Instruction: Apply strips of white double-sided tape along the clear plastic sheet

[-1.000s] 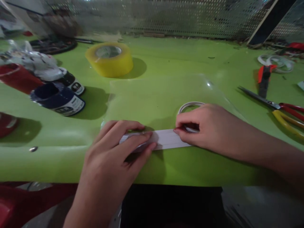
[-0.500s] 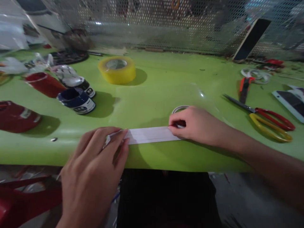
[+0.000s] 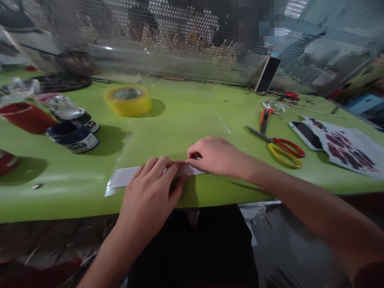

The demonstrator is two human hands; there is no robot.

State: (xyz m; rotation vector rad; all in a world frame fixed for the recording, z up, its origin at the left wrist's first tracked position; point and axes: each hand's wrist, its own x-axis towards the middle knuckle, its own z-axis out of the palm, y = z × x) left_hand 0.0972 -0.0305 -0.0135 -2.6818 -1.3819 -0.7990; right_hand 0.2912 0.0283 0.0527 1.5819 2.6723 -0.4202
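Near the table's front edge, a white strip (image 3: 123,177) lies along the lower side of a clear plastic sheet (image 3: 141,138). Over the middle of the strip rests my left hand (image 3: 153,182), its fingers bent and its fingertips closed down on the strip. My right hand (image 3: 213,156) pinches at the strip's right part with thumb and forefinger, almost touching the left fingertips. Exactly what sits inside this pinch is hidden. A short piece of strip shows under the right hand.
Yellow packing tape (image 3: 127,101) stands behind the sheet. On the left are a dark blue paint jar (image 3: 73,137) and a red jar (image 3: 28,117). Scissors (image 3: 277,146), a cutter (image 3: 265,120), a phone (image 3: 306,135) and a printed sheet (image 3: 351,150) lie on the right.
My left hand has slid right along the strip, closer to my right hand, uncovering the strip's left end. The view has turned right. The ring by my right hand no longer shows.
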